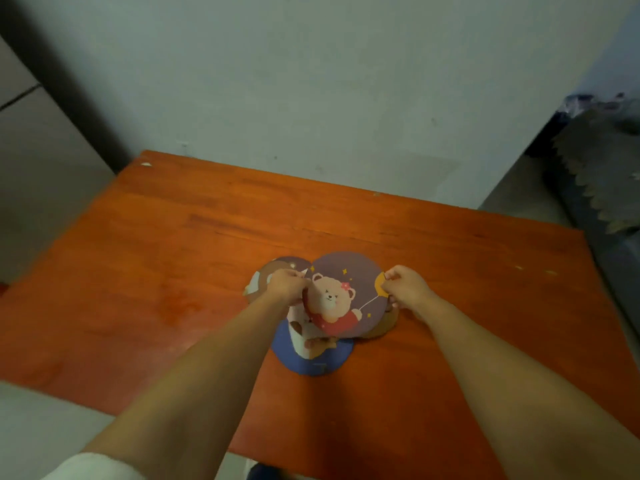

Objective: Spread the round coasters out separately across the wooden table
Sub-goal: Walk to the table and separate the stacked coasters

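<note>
Several round coasters lie overlapping in a pile at the middle of the wooden table [173, 258]. On top is a purple coaster with a bear picture [346, 292]. My left hand [287, 285] pinches its left edge and my right hand [403, 285] pinches its right edge, lifting it slightly. Under it a blue coaster [318, 360] sticks out toward me, a brownish coaster [266, 271] shows at the left behind my left hand, and a brown one [382, 327] peeks out at the right.
The table's far edge meets a pale wall [311, 98]. A grey cabinet [38, 161] stands at the left. At the right is a dark piece of furniture with a grey scalloped cloth [602, 174]. Bare wood surrounds the pile on all sides.
</note>
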Tool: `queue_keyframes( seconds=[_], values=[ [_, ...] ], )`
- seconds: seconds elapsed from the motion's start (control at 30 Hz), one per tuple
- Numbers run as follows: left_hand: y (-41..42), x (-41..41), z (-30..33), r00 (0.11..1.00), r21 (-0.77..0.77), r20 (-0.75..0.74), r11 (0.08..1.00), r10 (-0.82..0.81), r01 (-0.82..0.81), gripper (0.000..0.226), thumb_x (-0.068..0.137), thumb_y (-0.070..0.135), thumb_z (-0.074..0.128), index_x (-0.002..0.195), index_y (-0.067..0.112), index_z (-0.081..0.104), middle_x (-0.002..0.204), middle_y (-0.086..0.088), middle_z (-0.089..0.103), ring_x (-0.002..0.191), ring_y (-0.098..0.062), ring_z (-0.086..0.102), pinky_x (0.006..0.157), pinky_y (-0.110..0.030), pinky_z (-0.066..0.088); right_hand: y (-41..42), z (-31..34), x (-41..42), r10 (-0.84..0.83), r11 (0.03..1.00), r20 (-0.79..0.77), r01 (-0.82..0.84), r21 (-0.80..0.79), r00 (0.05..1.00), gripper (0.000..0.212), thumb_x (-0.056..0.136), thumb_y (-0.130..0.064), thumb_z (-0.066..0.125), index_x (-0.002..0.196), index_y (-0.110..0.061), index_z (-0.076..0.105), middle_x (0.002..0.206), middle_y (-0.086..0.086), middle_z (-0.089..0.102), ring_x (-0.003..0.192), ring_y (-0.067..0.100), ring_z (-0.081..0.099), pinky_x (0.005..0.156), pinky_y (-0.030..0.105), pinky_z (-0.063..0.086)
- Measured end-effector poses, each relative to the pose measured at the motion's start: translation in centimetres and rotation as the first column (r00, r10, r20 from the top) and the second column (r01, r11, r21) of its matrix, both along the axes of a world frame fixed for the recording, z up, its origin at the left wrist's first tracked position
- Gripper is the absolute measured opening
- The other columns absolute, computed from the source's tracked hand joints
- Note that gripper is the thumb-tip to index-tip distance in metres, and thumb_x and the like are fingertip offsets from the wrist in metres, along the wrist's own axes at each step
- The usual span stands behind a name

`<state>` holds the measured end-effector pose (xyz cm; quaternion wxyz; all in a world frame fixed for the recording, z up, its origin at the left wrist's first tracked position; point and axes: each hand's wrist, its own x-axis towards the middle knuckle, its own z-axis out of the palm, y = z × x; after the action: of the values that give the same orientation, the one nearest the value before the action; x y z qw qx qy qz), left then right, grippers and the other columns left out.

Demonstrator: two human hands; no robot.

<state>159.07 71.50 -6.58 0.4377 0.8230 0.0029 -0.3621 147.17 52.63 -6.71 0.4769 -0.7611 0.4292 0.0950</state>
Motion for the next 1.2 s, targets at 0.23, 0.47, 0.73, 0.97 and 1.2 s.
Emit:
queue_keyframes(
  seconds=[0.23,0.47,0.73,0.97,1.2],
  values=[
    [10.4,4.7,1.1,0.988,-0.156,-0.064,0.977,0.14,-0.149,0.037,0.091,0.004,0.054,0.058,0.018,0.044,0.066,-0.006,0.048,0.059,-0.017,0.046,0.052,-0.025,0.037,8.9,2.1,5.5,0.173,0.983,0.055,-0.169,-0.074,0.983,0.012,0.094,-0.012,0.052,0.084,-0.016,0.046,0.071,0.007,0.051,0.058,0.021,0.049,0.051,0.031,0.045],
    [23.7,11.1,1.3,0.987,-0.168,-0.097,0.976,0.126,-0.141,0.035,0.092,0.005,0.055,0.06,0.016,0.046,0.065,-0.006,0.049,0.061,-0.019,0.045,0.066,-0.035,0.04,22.4,1.8,11.7,0.177,0.981,0.058,-0.172,-0.092,0.982,0.015,0.094,-0.008,0.05,0.082,-0.012,0.042,0.075,0.009,0.045,0.063,0.023,0.044,0.057,0.035,0.043],
    [36.2,16.9,-0.2,0.986,-0.043,-0.082,0.988,0.147,-0.151,0.036,0.089,-0.001,0.059,0.06,0.015,0.044,0.062,-0.007,0.046,0.054,-0.018,0.04,0.052,-0.026,0.033,35.5,-1.3,17.1,0.087,0.996,0.044,-0.088,0.021,0.995,0.018,0.09,-0.007,0.058,0.081,-0.017,0.046,0.082,0.003,0.052,0.067,0.018,0.052,0.049,0.024,0.048],
    [39.2,18.8,-2.7,0.982,0.009,-0.015,0.982,0.189,-0.189,0.041,0.087,-0.004,0.06,0.056,0.015,0.04,0.056,-0.008,0.041,0.047,-0.019,0.034,0.043,-0.023,0.03,40.2,-3.6,19.4,0.066,0.994,0.014,-0.065,-0.083,0.998,0.02,0.091,-0.011,0.055,0.075,-0.018,0.044,0.073,0.003,0.053,0.069,0.025,0.054,0.077,0.048,0.054],
    [36.2,18.3,-4.6,0.996,0.021,0.076,0.999,0.042,-0.044,0.039,0.085,0.001,0.063,0.057,0.018,0.041,0.06,-0.004,0.046,0.066,-0.021,0.046,0.064,-0.031,0.037,38.6,-4.6,18.3,0.017,0.97,0.078,0.002,-0.243,0.997,0.015,0.098,-0.024,0.048,0.09,-0.011,0.046,0.087,0.01,0.056,0.078,0.026,0.051,0.066,0.033,0.037]
  ],
)
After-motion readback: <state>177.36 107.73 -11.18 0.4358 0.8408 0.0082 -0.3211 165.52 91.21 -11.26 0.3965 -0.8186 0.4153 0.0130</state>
